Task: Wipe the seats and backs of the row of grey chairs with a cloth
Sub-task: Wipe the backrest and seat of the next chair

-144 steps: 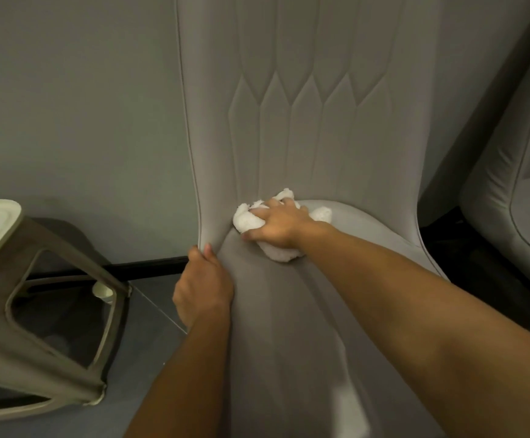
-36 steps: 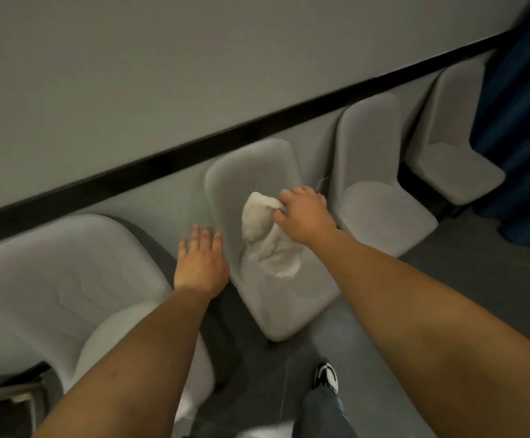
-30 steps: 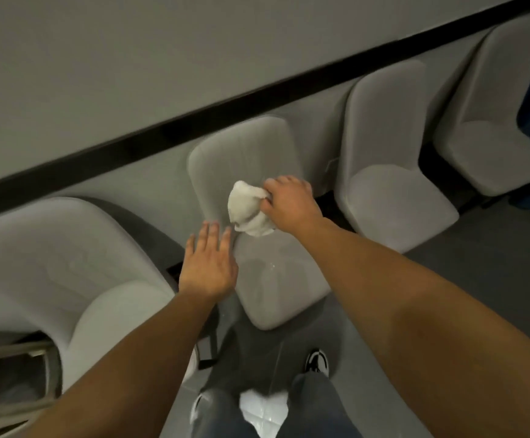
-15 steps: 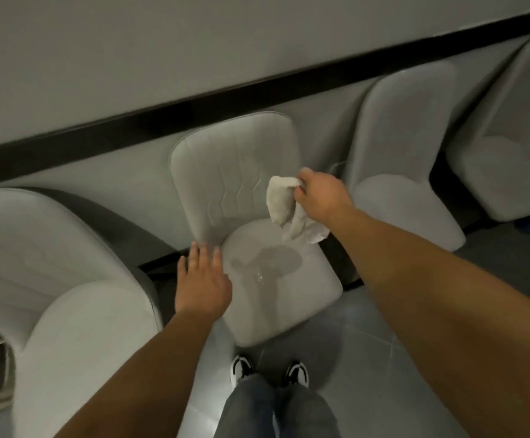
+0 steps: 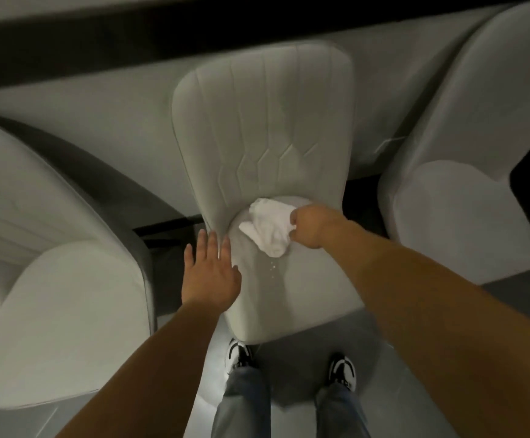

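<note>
A grey padded chair (image 5: 266, 121) with a stitched back stands straight in front of me. My right hand (image 5: 312, 226) grips a crumpled white cloth (image 5: 270, 227), which lies on the rear of the chair's seat, close to the foot of the back. My left hand (image 5: 209, 273) is spread flat with its fingers apart at the seat's left edge, fingertips near the lower left corner of the back. It holds nothing. A few small drops show on the seat just below the cloth.
Another grey chair (image 5: 67, 311) stands close on the left and a third (image 5: 466, 210) close on the right, all against a grey wall with a dark band (image 5: 99, 36). My feet (image 5: 240, 355) are on the grey floor at the chair's front edge.
I have stepped up to this chair after leaving the one on the left. My right hand brought the cloth down from the air onto the seat. My left hand moved forward to the seat's edge.
</note>
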Demonstrator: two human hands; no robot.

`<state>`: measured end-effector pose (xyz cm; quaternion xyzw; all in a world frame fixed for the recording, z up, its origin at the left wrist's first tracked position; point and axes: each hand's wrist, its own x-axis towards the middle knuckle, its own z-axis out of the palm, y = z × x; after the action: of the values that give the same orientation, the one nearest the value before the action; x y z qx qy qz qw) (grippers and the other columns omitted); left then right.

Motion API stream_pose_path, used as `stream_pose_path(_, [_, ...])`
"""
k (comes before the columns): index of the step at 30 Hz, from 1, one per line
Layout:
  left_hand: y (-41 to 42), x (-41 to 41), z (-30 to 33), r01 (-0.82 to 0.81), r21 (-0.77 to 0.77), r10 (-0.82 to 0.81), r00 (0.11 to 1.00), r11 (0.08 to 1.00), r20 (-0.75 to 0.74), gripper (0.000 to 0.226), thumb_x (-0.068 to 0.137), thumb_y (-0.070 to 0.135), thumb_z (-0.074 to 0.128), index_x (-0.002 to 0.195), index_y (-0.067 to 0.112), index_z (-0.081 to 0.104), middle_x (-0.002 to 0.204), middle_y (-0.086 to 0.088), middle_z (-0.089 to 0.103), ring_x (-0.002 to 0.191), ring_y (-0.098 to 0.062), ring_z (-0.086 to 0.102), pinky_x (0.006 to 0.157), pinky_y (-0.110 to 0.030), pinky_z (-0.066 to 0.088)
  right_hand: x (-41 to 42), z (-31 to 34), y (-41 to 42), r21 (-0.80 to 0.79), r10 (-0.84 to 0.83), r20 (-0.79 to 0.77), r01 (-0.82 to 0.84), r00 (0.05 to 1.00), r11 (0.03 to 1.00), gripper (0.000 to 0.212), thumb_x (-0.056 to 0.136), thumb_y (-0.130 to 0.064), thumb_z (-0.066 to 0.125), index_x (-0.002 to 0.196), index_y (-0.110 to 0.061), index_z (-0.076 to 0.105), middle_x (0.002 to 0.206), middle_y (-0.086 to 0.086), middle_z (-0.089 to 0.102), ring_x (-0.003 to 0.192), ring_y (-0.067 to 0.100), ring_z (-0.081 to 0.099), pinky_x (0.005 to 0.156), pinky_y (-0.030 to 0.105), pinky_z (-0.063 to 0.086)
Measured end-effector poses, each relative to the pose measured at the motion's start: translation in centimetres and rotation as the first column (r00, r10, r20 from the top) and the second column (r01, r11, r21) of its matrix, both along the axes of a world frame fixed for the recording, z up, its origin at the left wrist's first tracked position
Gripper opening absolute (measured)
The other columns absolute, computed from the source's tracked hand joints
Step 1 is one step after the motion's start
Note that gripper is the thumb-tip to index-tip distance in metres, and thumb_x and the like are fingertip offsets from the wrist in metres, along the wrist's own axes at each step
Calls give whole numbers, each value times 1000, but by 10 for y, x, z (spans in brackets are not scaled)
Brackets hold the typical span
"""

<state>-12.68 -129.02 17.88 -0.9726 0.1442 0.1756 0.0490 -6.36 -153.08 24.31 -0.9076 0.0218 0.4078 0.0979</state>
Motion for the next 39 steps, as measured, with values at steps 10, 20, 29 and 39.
stream_pose_path(10, [-38,-30,-163,-262,62,261,965,963,16,78,90,66,-3,154,21,-11,161,-12,-16,142,-30,-30,116,-56,-6,3,-205,2,63,200,268,-224,943,973,65,101,-56,43,158,-31,22,166,4,21,153,32,12,120,58,14])
stream_pose_path(20, [-72,-24,-301,-382,-56,386,910,922,149,79,94,68,16,157,22,3,163,-11,-2,148,-31,-11,115,-61,6,52,-340,16,56,239,540,-317,807,947,89,77,-91,38,155,-56,11,170,-12,-1,154,35,-12,113,72,-11])
stream_pose_path(29, [-64,-28,-309,-329,-91,342,917,940,207,80,95,70,16,157,21,1,163,-9,-6,148,-28,-13,116,-59,5,74,-354,22,-5,238,664,-313,709,950,84,75,-92,21,150,-54,27,164,-9,23,149,33,14,111,72,9])
stream_pose_path(39, [-24,21,-310,-51,-122,84,955,991,285,69,97,67,10,156,30,10,163,-3,4,148,-16,-12,118,-48,-6,86,-365,30,1,171,745,-257,645,966,81,75,-92,18,141,-52,42,154,-12,39,138,28,30,108,62,19])
